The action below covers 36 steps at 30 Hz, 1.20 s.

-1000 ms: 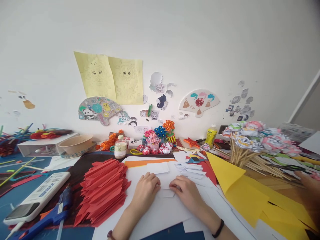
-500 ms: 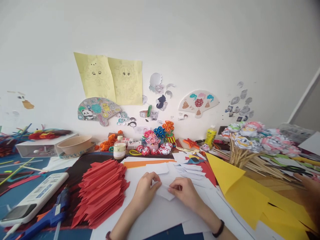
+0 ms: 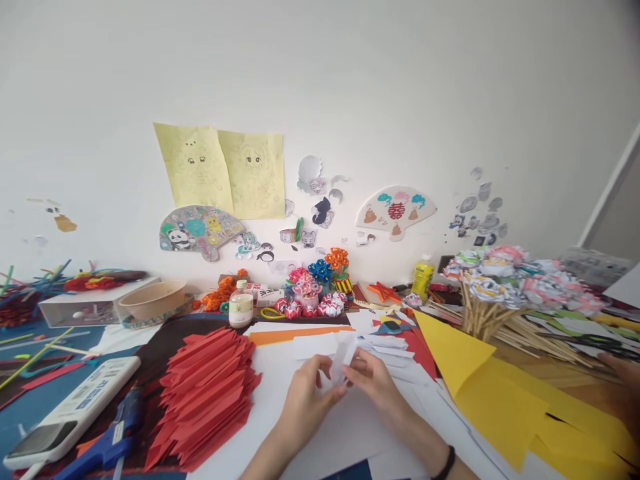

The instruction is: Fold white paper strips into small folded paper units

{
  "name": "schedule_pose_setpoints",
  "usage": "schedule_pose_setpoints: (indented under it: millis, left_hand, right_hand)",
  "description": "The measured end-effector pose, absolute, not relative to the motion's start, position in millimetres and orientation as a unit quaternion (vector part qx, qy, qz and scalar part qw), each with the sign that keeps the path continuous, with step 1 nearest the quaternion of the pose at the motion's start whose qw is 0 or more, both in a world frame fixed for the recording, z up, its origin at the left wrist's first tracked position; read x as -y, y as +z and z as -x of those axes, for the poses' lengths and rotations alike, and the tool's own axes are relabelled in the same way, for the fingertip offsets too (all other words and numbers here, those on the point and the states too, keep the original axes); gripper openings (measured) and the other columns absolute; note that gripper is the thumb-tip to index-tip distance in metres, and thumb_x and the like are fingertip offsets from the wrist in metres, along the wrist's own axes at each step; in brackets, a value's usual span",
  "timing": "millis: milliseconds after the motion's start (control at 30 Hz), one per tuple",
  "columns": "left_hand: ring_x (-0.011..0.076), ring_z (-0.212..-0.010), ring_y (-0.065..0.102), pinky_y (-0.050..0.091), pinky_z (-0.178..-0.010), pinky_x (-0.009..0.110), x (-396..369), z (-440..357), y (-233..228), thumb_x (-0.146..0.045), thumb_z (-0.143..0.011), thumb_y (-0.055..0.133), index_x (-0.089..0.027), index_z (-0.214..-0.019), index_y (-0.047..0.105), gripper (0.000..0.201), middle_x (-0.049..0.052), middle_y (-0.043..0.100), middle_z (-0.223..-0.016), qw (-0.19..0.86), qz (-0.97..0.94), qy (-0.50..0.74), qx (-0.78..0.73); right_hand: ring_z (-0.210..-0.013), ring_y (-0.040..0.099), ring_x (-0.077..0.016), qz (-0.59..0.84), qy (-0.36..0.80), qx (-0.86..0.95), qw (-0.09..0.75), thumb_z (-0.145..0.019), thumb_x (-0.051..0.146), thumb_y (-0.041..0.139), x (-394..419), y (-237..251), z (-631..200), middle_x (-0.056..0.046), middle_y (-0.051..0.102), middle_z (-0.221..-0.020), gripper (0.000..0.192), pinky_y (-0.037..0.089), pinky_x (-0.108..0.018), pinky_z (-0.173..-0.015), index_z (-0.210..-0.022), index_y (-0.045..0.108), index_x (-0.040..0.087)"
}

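Note:
My left hand (image 3: 306,399) and my right hand (image 3: 374,381) meet above the white sheets (image 3: 320,433) in the middle of the table. Between their fingertips they hold a small folded white paper piece (image 3: 344,357), raised off the table and standing nearly upright. The right wrist wears a dark band (image 3: 444,463). To the left of my left hand lies a stack of folded red paper pieces (image 3: 205,390). More small white folded pieces (image 3: 387,343) lie just beyond my right hand.
Yellow paper sheets (image 3: 480,380) spread to the right, with paper flowers on sticks (image 3: 505,287) behind them. A blue glue gun (image 3: 107,443) and a white remote (image 3: 70,410) lie at the left. Another person's hand (image 3: 623,367) shows at the right edge. Bottles, a bowl and craft decorations line the wall.
Both hands lifted the white paper piece off the table, from flat under the fingers to upright between the fingertips. The camera view tilted slightly upward.

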State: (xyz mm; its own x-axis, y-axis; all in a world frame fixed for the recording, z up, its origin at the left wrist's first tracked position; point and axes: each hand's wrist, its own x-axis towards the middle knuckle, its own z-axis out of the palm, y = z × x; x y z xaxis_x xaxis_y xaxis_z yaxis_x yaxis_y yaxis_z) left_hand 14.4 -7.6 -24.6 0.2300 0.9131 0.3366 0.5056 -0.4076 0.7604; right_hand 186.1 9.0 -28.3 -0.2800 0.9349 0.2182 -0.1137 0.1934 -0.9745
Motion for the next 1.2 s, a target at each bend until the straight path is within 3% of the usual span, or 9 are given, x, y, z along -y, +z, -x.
schedule_pose_setpoints:
  millis: [133, 300, 467, 633, 767, 900, 967, 1067, 1200]
  left_hand:
    - [0.0141, -0.067, 0.052, 0.039, -0.065, 0.024, 10, -21, -26, -0.028, -0.081, 0.056, -0.020, -0.087, 0.061, 0.011, -0.002, 0.062, -0.076, 0.272, -0.730, 0.396, -0.486]
    - [0.0127, -0.060, 0.046, 0.036, -0.060, 0.022, 6, -13, -20, -0.033, -0.080, 0.056, -0.017, -0.073, 0.062, 0.018, -0.002, 0.056, -0.063, 0.306, -0.716, 0.403, -0.480]
    - [0.0122, -0.062, 0.045, 0.035, -0.060, 0.022, 4, -6, -17, -0.038, -0.081, 0.055, -0.017, -0.080, 0.063, 0.023, 0.000, 0.061, -0.074, 0.337, -0.716, 0.411, -0.453]
    - [0.0123, -0.060, 0.042, 0.032, -0.058, 0.022, 0, -1, -19, -0.040, -0.080, 0.053, -0.015, -0.068, 0.060, 0.028, -0.003, 0.051, -0.061, 0.328, -0.707, 0.397, -0.485]
    - [0.0129, -0.060, 0.043, 0.032, -0.059, 0.023, -1, 3, -18, -0.037, -0.079, 0.053, -0.015, -0.069, 0.061, 0.025, -0.003, 0.051, -0.061, 0.317, -0.704, 0.377, -0.511]
    - [0.0131, -0.061, 0.044, 0.033, -0.060, 0.023, -2, 5, -21, -0.034, -0.078, 0.053, -0.016, -0.077, 0.063, 0.020, -0.002, 0.054, -0.065, 0.299, -0.708, 0.380, -0.514]
    - [0.0129, -0.061, 0.044, 0.034, -0.059, 0.023, -4, 6, -25, -0.031, -0.077, 0.053, -0.017, -0.079, 0.062, 0.017, -0.003, 0.056, -0.066, 0.293, -0.712, 0.374, -0.517]
    - [0.0138, -0.060, 0.046, 0.034, -0.059, 0.023, -5, 9, -32, -0.027, -0.075, 0.053, -0.018, -0.076, 0.062, 0.013, -0.002, 0.059, -0.067, 0.286, -0.720, 0.332, -0.538]
    - [0.0194, -0.079, 0.053, 0.036, -0.072, 0.028, -3, 9, -34, -0.024, -0.071, 0.057, -0.020, -0.075, 0.063, 0.008, 0.001, 0.064, -0.079, 0.201, -0.748, 0.312, -0.550]
  right_hand:
    - [-0.086, 0.061, -0.0217, 0.342, 0.556, 0.572, 0.496, -0.073, 0.043, 0.071, -6, -28, -185, -0.006, 0.069, -0.090, 0.035, 0.046, -0.030, -0.074, -0.095, 0.065, 0.017]
    - [-0.062, 0.054, -0.0130, 0.370, 0.565, 0.559, 0.482, -0.067, 0.040, 0.077, -12, -33, -193, -0.002, 0.065, -0.071, 0.032, 0.041, -0.023, -0.056, -0.084, 0.067, 0.015]
    - [-0.054, 0.049, -0.0105, 0.345, 0.586, 0.565, 0.467, -0.064, 0.039, 0.078, -14, -36, -193, 0.001, 0.058, -0.061, 0.032, 0.041, -0.023, -0.053, -0.075, 0.065, 0.013]
    - [-0.052, 0.053, -0.0122, 0.373, 0.563, 0.556, 0.484, -0.070, 0.047, 0.072, -16, -33, -196, -0.001, 0.060, -0.060, 0.037, 0.043, -0.025, -0.053, -0.081, 0.064, 0.013]
    - [-0.050, 0.054, -0.0123, 0.392, 0.518, 0.596, 0.472, -0.064, 0.049, 0.075, -21, -34, -202, -0.001, 0.058, -0.057, 0.041, 0.042, -0.025, -0.052, -0.070, 0.060, 0.012]
    - [-0.048, 0.054, -0.0131, 0.404, 0.521, 0.603, 0.449, -0.063, 0.051, 0.074, -26, -44, -204, -0.002, 0.060, -0.063, 0.046, 0.042, -0.026, -0.049, -0.083, 0.061, 0.012]
    - [-0.050, 0.053, -0.0139, 0.418, 0.487, 0.625, 0.444, -0.063, 0.049, 0.074, -27, -49, -204, 0.000, 0.059, -0.062, 0.046, 0.041, -0.026, -0.050, -0.088, 0.061, 0.013]
    - [-0.058, 0.052, -0.0147, 0.453, 0.376, 0.685, 0.429, -0.064, 0.043, 0.075, -26, -53, -205, -0.001, 0.059, -0.062, 0.035, 0.038, -0.025, -0.054, -0.080, 0.066, 0.013]
    - [-0.059, 0.050, -0.0150, 0.500, 0.307, 0.715, 0.380, -0.063, 0.036, 0.076, -24, -55, -203, -0.002, 0.061, -0.061, 0.025, 0.037, -0.025, -0.056, -0.069, 0.070, 0.013]
